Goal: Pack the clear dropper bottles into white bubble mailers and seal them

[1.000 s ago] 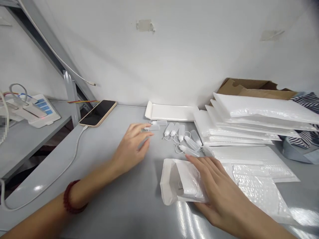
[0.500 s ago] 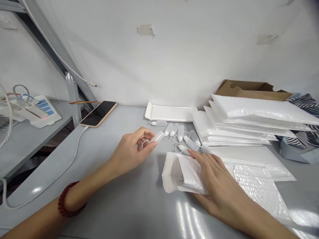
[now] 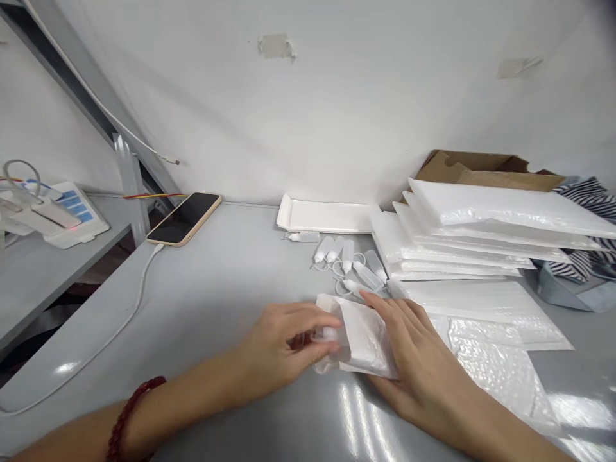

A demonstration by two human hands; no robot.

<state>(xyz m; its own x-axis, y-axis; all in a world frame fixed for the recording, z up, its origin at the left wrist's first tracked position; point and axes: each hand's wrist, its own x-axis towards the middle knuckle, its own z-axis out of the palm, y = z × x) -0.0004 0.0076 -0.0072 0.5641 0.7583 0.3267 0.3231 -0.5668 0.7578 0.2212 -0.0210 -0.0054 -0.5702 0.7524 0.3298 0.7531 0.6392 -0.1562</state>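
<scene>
My right hand [image 3: 414, 359] grips a small white padded envelope [image 3: 368, 340], its open mouth facing left. At that mouth, my left hand [image 3: 289, 343] pinches a small translucent bottle [image 3: 328, 333] between thumb and fingers, partly hidden by the fingers and blurred. Several similar bottles [image 3: 348, 256] with thin ring loops lie just beyond the envelope. One more bottle [image 3: 305, 237] lies by itself beside a flat white envelope [image 3: 330, 217] near the wall.
A stack of white padded envelopes [image 3: 481, 237] stands at the right, before a brown cardboard box [image 3: 491, 170]. Loose bubble envelopes [image 3: 500, 359] lie nearer. A phone [image 3: 185, 218] with a white cable [image 3: 139, 298] and a power strip [image 3: 62, 215] are at the left.
My left hand has moved right and nearer to me, bringing the bottle from beside the group to the envelope's mouth. My right hand keeps its hold. The view has shifted slightly.
</scene>
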